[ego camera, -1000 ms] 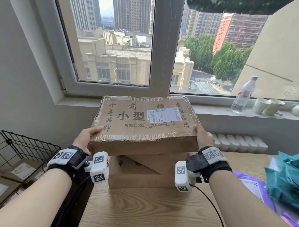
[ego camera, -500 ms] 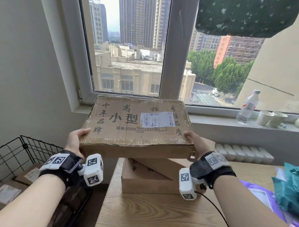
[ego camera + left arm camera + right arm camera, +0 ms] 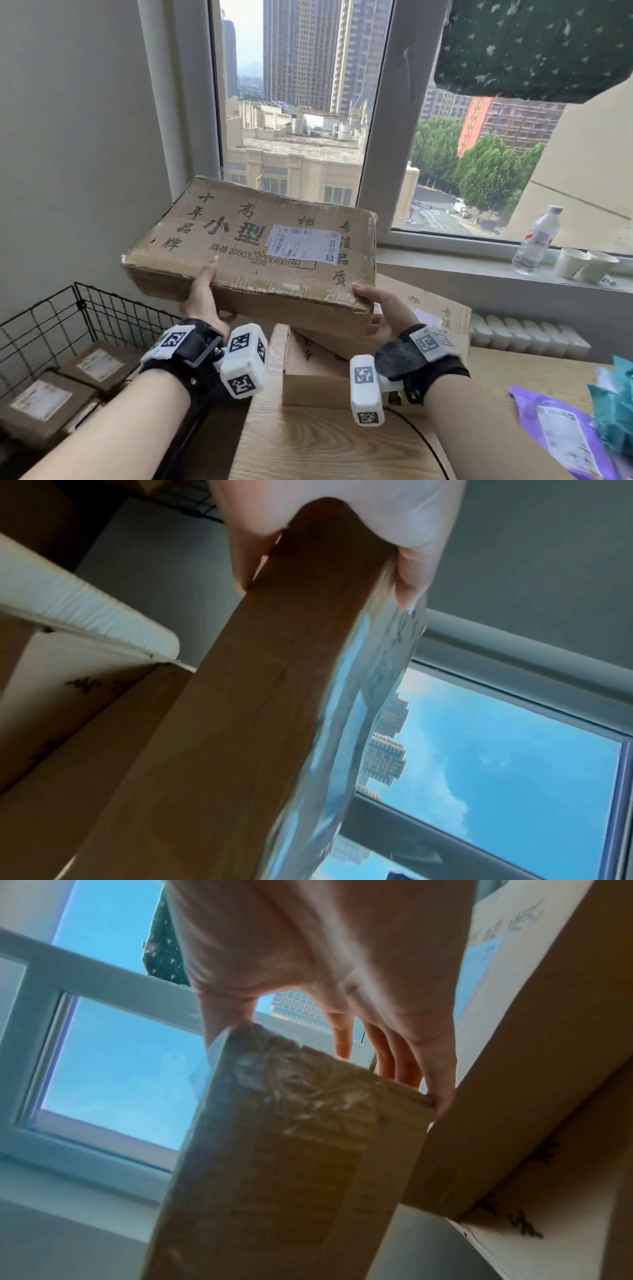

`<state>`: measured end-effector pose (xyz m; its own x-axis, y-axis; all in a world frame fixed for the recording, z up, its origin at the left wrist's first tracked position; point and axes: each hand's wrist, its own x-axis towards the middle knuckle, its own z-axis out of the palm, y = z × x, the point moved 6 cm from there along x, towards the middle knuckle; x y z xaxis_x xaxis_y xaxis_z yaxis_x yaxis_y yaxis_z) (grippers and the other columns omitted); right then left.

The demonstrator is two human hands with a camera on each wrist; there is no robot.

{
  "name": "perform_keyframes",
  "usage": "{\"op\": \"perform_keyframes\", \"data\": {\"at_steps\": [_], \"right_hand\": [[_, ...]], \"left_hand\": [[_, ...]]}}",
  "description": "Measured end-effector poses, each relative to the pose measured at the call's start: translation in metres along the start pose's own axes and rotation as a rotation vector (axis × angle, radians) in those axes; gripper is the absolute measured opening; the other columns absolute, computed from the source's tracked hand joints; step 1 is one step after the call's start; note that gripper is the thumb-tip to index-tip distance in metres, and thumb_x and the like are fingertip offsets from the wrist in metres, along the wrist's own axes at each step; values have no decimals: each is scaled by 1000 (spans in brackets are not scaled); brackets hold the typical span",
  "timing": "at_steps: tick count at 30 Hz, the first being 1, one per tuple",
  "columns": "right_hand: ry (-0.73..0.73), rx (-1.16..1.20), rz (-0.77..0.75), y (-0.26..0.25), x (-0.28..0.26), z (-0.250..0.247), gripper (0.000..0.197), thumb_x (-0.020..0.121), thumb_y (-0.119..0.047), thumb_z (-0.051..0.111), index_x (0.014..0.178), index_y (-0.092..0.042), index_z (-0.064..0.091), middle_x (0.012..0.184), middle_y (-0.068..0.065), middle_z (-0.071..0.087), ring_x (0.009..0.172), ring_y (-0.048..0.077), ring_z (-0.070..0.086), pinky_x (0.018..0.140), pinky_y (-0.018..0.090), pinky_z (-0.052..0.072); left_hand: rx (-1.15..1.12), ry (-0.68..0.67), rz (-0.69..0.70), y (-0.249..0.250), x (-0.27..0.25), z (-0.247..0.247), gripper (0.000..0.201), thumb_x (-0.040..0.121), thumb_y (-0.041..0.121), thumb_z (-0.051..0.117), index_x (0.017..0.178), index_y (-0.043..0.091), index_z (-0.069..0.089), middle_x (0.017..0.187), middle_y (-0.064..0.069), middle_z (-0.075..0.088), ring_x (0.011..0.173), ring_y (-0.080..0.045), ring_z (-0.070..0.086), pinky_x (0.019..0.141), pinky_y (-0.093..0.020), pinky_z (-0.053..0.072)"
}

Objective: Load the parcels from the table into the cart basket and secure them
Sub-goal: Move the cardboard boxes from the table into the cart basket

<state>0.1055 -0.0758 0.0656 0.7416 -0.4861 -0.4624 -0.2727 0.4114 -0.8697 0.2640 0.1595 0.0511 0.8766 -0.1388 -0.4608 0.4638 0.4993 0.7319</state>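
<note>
Gripping the taped cardboard box (image 3: 253,253) by its near edge, the left hand (image 3: 202,301) and right hand (image 3: 380,308) hold it tilted in the air above two stacked boxes (image 3: 325,370) on the wooden table (image 3: 308,442). At eight o'clock stands the wire cart basket (image 3: 68,329), parcels already inside. On the sill at three o'clock, a water bottle (image 3: 537,240).

Left wrist view: thumb and fingers (image 3: 407,582) clamp the box's edge.

Right wrist view: the thumb sits on the taped top, fingers (image 3: 441,1080) curled under the corner.
</note>
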Motion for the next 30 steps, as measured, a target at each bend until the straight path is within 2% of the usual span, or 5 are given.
{"op": "perform_keyframes", "data": {"at_steps": [6,12,19,25,30], "right_hand": [[-106,-78,3,8,0,48,22,85,-14,65,107,-13,58,85,13,63,70,22,62,58,30,53],[44,-206,-204,1,16,91,81,73,-18,73,144,-18,34,143,9,42,124,25,46,102,41,41],[61,-421,-415,-15,2,182,62,80,-12,66,138,-16,44,129,5,52,111,20,53,86,25,40],[-125,-561,-521,5,-23,298,62,82,-16,65,140,-18,43,141,7,48,127,18,48,100,27,41],[-314,-582,-488,45,-36,395,46,80,-5,62,125,-13,59,108,4,69,85,16,68,84,33,56]], "left_hand": [[45,-134,-34,4,-18,-1,17,70,29,74,70,22,58,73,-1,56,69,-19,54,77,-37,47],[68,-67,36,54,-1,-69,18,57,13,73,58,19,55,62,3,52,50,-19,48,53,-27,43],[128,47,229,116,-6,-153,18,67,-2,58,55,12,60,50,3,55,58,-17,48,64,-25,38],[93,82,273,167,-16,-233,19,54,2,56,40,12,65,54,-2,60,66,-23,53,81,-34,44],[111,158,317,215,-27,-306,13,62,-5,53,62,4,63,68,-7,63,75,-25,58,79,-34,50]]}}
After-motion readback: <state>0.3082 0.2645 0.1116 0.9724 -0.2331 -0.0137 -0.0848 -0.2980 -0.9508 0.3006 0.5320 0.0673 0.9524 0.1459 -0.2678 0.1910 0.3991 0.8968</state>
